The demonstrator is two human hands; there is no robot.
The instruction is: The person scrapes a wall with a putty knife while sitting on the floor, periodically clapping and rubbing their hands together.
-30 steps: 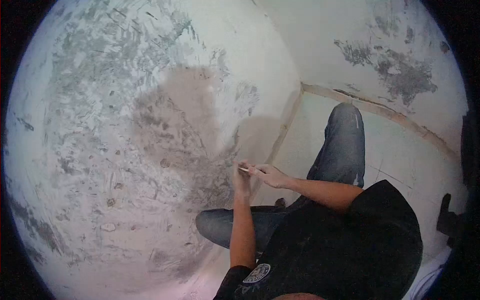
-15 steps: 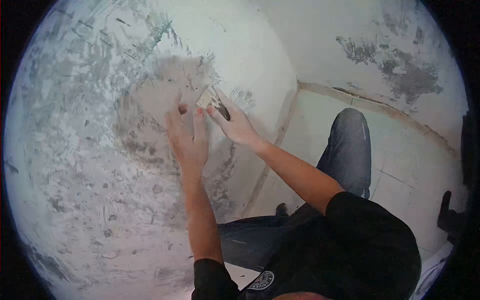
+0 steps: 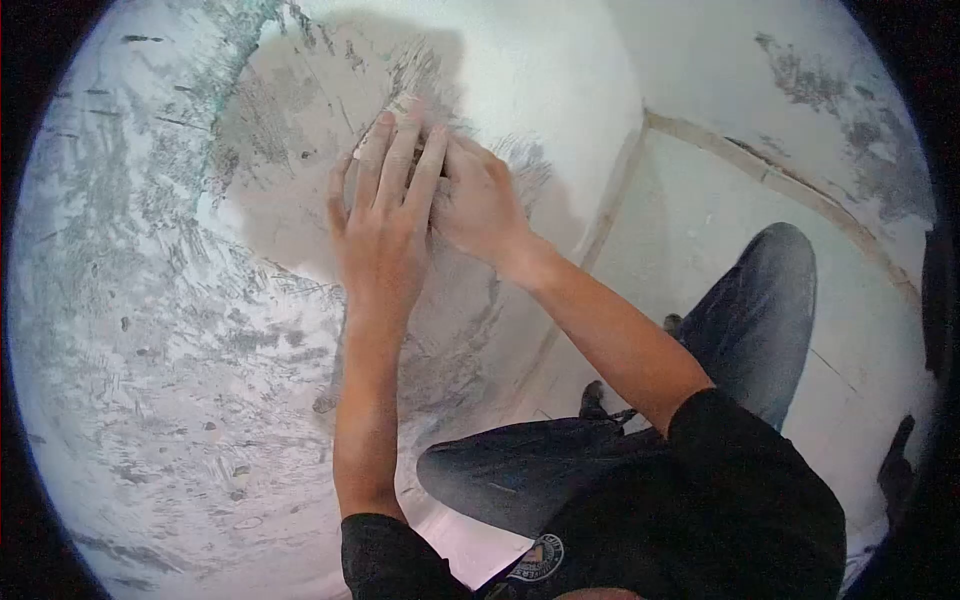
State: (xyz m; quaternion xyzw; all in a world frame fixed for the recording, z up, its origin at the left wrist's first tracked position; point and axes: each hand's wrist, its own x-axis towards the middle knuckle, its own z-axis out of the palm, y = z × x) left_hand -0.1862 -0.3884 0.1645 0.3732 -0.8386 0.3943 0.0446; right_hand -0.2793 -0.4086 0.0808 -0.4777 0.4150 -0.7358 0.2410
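My right hand is closed around a small scraper, pressed against a patchy wall. Only slivers of the tool show, by the fingertips and between the fingers; the rest is hidden. My left hand lies over it with fingers stretched out and slightly spread, the fingertips at the tool's front edge. Around both hands the surface is bare grey-brown, with dark scuffs and a whiter painted area to the upper right.
A second wall with grey worn patches meets this one at a corner. Along the base runs a brownish strip above a pale tiled floor. My bent legs in jeans are close below. A dark object stands at the far right.
My left hand has moved from beside the scraper to lie over it, fingers extended. Both hands now sit higher in view, and the view itself has shifted.
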